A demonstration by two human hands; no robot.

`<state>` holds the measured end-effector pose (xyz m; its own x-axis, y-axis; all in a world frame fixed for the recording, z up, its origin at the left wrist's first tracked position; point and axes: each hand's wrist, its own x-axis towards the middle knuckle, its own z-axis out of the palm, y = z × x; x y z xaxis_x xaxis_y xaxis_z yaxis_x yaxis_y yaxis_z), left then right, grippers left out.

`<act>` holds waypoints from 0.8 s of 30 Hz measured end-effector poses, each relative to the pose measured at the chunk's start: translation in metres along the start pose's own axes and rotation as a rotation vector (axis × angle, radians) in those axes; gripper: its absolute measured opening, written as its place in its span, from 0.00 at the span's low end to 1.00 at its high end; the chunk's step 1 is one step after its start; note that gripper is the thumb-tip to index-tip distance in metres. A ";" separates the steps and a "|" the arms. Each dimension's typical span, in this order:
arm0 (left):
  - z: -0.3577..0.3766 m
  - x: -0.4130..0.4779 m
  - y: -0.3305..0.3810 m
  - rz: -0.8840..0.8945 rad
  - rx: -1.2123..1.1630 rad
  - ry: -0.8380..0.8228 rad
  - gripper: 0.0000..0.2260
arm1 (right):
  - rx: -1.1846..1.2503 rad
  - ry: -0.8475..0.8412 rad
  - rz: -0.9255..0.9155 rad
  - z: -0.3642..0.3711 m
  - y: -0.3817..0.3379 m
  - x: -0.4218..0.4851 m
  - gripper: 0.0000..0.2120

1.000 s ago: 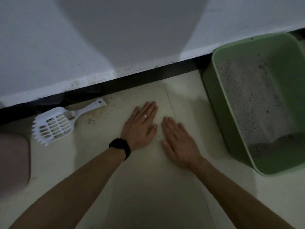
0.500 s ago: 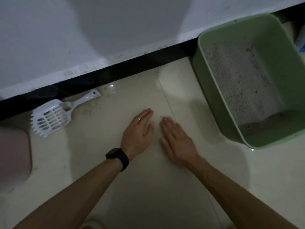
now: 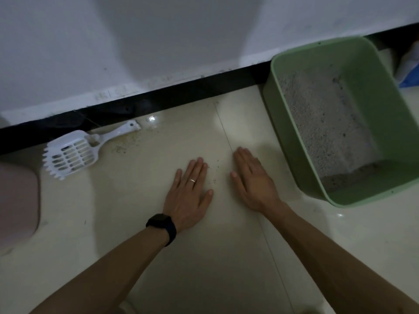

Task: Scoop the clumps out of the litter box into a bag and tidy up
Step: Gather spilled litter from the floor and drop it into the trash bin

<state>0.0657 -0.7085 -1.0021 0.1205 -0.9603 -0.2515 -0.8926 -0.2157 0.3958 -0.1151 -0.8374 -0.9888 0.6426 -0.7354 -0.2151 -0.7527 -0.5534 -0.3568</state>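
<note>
A green litter box (image 3: 297,141) stands on the pale tiled floor at the right, against the dark skirting, with grey litter (image 3: 322,123) inside. A white slotted scoop (image 3: 72,152) lies on the floor at the left, handle toward the wall. My left hand (image 3: 189,191), with a ring and a black watch, rests flat on the floor in the middle. My right hand (image 3: 252,180) lies flat on the floor beside it, a short gap from the box. A few litter grains (image 3: 214,171) are scattered between the two hands. Both hands hold nothing.
A white wall with a black skirting (image 3: 158,100) runs across the back. A pinkish rounded object (image 3: 17,200) sits at the left edge. Something blue and white (image 3: 409,66) shows behind the box at the far right. More litter specks (image 3: 123,148) lie near the scoop handle.
My hands have drawn apart on the floor, the right one sliding toward the litter box. The camera view has shifted a little. Scoop and box stay put.
</note>
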 end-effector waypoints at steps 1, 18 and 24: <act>0.000 0.004 0.003 0.017 -0.004 0.002 0.30 | -0.015 0.033 -0.026 -0.003 0.003 0.005 0.30; 0.001 0.015 -0.009 0.074 -0.006 0.034 0.31 | -0.023 0.088 -0.053 0.013 -0.006 -0.022 0.29; 0.000 0.013 -0.008 0.097 0.054 0.012 0.31 | -0.081 -0.012 0.261 0.015 0.000 -0.012 0.33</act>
<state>0.0745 -0.7193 -1.0090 0.0378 -0.9784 -0.2033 -0.9224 -0.1124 0.3696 -0.1212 -0.8227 -1.0000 0.4268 -0.8526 -0.3016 -0.9017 -0.3757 -0.2142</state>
